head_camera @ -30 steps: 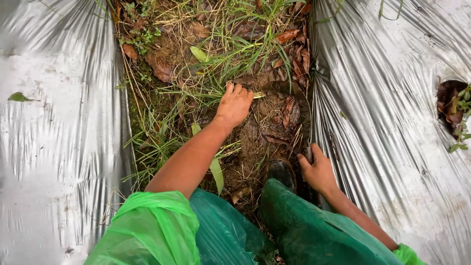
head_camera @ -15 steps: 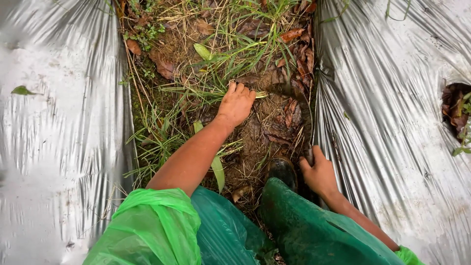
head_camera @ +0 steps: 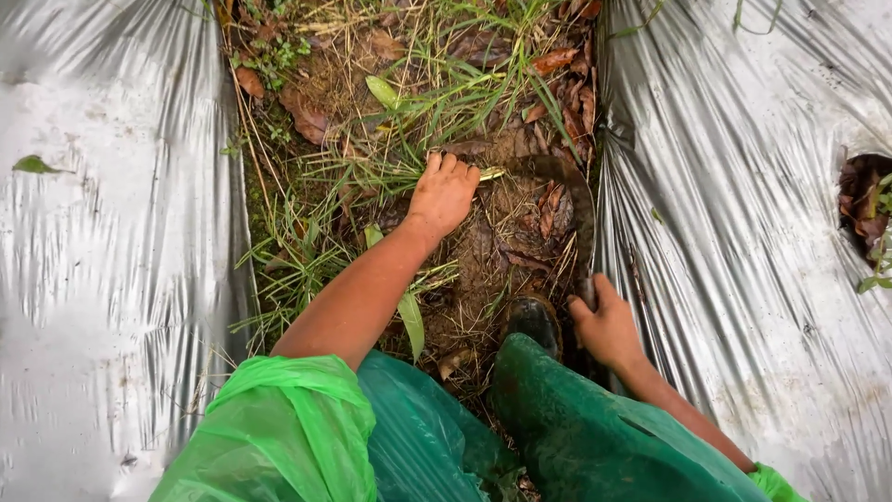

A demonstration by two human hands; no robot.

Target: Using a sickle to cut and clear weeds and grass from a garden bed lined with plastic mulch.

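**Left hand closed on a grass tuft in the furrow between two plastic-covered beds**

The left hand [head_camera: 444, 193] reaches forward with its fingers curled down around a tuft of grass [head_camera: 390, 172], a pale yellowish blade sticking out past the knuckles; the grip is clenched on the grass at soil level. The right hand [head_camera: 609, 325] sits low beside the knee, closed on the handle of a curved blade, a sickle [head_camera: 571, 186], which arcs forward along the right bed's edge.

Judging from how things lie, the soil patch [head_camera: 506, 237] right of the left hand is already largely bare, with only dead leaves [head_camera: 553, 60] and scraps on it. Thick green growth remains to the left and ahead, so most of the strip looks undone.

The furrow is narrow. Silver plastic sheeting [head_camera: 102, 279] bounds it on the left, and more sheeting on the right carries a planting hole [head_camera: 864, 200] well off to the side. A dark boot toe [head_camera: 532, 321] and green rain trousers [head_camera: 595, 437] fill the near end, leaving open room mainly forward.
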